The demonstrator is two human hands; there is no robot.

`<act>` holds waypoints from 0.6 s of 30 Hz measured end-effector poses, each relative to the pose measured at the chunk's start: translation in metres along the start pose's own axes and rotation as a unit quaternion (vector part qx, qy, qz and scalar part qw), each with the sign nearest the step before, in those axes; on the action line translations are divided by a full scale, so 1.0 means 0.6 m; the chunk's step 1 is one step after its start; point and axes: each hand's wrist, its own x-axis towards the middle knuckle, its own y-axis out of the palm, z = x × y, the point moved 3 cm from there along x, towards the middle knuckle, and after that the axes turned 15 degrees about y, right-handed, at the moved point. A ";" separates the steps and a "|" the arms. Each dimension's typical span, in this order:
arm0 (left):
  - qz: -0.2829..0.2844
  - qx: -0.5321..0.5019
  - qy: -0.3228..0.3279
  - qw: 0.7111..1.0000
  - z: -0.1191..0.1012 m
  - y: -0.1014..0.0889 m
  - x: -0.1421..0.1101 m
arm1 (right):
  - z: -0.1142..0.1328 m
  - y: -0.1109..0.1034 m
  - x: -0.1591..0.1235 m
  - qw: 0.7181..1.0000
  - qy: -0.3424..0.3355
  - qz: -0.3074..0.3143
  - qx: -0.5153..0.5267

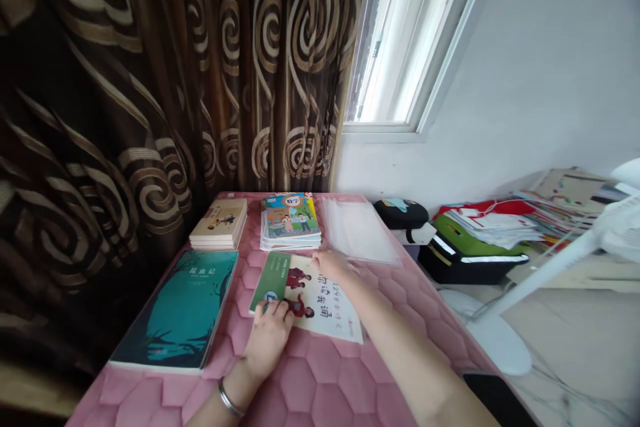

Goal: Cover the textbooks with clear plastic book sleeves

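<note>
Hands flat, fingers spread on green-and-white book (pixel 320 297): left hand (pixel 267 333) near edge, right hand (pixel 333 265) far edge; bench (pixel 320 387) beneath.

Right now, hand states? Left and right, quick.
Left hand: fingers flat on the green-and-white book, pressing its near edge, gripping nothing.
Right hand: fingers on the same book's far edge; grip cannot be told.
</note>
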 end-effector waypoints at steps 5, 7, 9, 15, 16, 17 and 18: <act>0.011 -0.006 -0.026 1.000 0.038 -0.004 -0.025 | -0.050 -0.008 -0.046 0.995 0.059 0.069 0.045; 0.006 -0.009 -0.068 0.998 0.058 -0.007 -0.028 | -0.072 0.003 -0.077 0.987 0.080 0.111 0.086; 0.007 -0.027 -0.114 0.993 0.081 -0.007 -0.020 | -0.089 0.020 -0.106 0.975 0.100 0.143 0.136; -0.003 -0.106 -0.157 0.982 0.152 0.014 0.050 | -0.100 0.066 -0.136 0.949 0.140 0.119 0.256; -0.009 -0.108 -0.160 0.981 0.161 0.018 0.060 | -0.099 0.070 -0.133 0.946 0.145 0.112 0.266; -0.014 -0.108 -0.163 0.981 0.168 0.021 0.068 | -0.099 0.073 -0.130 0.945 0.148 0.105 0.273; -0.019 -0.109 -0.166 0.980 0.173 0.024 0.073 | -0.098 0.075 -0.127 0.943 0.151 0.098 0.278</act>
